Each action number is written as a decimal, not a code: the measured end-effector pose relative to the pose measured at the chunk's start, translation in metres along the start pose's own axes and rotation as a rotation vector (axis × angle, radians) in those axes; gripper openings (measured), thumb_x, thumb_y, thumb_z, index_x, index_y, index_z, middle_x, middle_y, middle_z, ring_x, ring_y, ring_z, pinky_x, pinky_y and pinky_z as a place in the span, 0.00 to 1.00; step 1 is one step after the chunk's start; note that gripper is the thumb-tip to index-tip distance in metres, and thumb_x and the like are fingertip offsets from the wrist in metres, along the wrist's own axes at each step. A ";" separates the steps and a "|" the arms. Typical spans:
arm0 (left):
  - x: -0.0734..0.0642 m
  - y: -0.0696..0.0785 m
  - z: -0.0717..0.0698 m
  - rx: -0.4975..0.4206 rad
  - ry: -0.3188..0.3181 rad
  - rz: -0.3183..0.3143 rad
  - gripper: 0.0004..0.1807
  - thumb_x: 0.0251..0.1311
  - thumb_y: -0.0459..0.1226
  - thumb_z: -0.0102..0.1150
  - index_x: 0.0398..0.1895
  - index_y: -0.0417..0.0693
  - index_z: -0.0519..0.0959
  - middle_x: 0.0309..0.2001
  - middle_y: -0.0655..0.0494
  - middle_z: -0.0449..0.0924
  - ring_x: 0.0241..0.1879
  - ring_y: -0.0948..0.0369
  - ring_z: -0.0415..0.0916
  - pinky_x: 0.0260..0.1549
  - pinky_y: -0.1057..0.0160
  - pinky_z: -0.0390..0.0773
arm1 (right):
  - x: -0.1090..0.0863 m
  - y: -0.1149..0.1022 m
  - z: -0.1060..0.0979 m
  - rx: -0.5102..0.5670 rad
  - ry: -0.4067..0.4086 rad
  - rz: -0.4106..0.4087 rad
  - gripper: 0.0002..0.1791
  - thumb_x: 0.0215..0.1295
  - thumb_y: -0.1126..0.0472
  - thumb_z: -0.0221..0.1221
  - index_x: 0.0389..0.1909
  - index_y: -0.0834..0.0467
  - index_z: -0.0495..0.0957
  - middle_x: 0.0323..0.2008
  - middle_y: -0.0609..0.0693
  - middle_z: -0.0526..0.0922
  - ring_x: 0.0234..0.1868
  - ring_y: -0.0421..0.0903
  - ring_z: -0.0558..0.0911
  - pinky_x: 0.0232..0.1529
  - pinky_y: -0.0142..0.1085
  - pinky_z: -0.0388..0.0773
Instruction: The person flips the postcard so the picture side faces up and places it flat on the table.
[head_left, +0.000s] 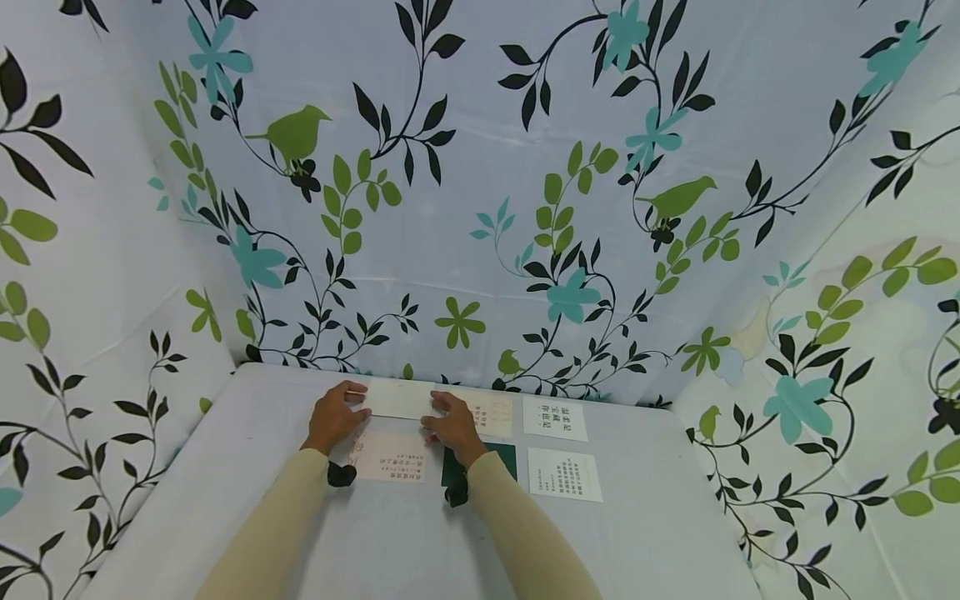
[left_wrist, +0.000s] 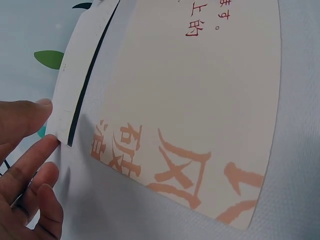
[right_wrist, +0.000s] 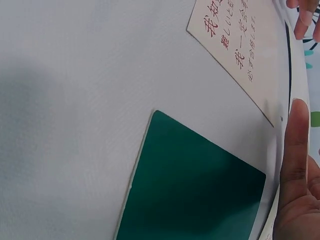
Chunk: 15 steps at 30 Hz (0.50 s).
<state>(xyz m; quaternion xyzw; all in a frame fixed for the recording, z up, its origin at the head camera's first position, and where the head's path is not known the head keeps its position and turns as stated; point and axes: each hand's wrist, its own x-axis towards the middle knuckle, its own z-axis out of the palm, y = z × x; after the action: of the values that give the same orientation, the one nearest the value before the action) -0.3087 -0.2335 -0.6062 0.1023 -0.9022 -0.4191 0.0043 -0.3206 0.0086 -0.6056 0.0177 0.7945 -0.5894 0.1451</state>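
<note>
At the back of the table, a white card with a dark edge spans the gap between both hands. My left hand pinches its left end, thumb on one side and forefinger at the lower corner in the left wrist view. At the other end, my right hand holds the card between thumb and fingers, forefinger stretched along it. Just in front lies a cream card with red and orange printed characters. A dark green card lies flat below my right wrist, partly covered by it in the head view.
Beside my right hand lies another cream printed card. Two white printed cards, an upper one and a lower one, lie further right on the white table. A patterned cloth wall rises behind the table's back edge.
</note>
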 end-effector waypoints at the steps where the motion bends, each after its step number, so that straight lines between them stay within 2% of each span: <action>1: 0.001 0.000 0.000 -0.005 0.000 -0.003 0.26 0.65 0.34 0.70 0.66 0.42 0.77 0.65 0.38 0.82 0.68 0.38 0.75 0.69 0.36 0.69 | 0.000 0.000 0.000 0.000 0.001 0.000 0.34 0.69 0.63 0.69 0.75 0.52 0.73 0.74 0.54 0.76 0.44 0.43 0.88 0.36 0.32 0.86; 9: 0.000 0.000 0.001 -0.039 0.016 -0.009 0.26 0.65 0.34 0.70 0.66 0.42 0.77 0.64 0.37 0.83 0.65 0.38 0.78 0.66 0.37 0.73 | 0.000 0.001 0.001 0.014 0.056 -0.005 0.29 0.69 0.64 0.69 0.70 0.53 0.77 0.69 0.52 0.81 0.43 0.43 0.85 0.36 0.34 0.85; 15: -0.003 0.004 0.000 -0.067 0.060 0.008 0.25 0.65 0.32 0.69 0.64 0.41 0.78 0.62 0.36 0.84 0.62 0.38 0.80 0.63 0.37 0.74 | 0.002 0.004 0.002 -0.009 0.153 -0.036 0.23 0.68 0.64 0.70 0.63 0.52 0.83 0.58 0.46 0.88 0.52 0.44 0.86 0.47 0.40 0.86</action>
<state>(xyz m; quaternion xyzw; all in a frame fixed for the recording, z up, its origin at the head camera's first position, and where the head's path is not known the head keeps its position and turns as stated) -0.3061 -0.2306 -0.6031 0.1111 -0.8874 -0.4459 0.0365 -0.3215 0.0074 -0.6110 0.0476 0.8061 -0.5853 0.0735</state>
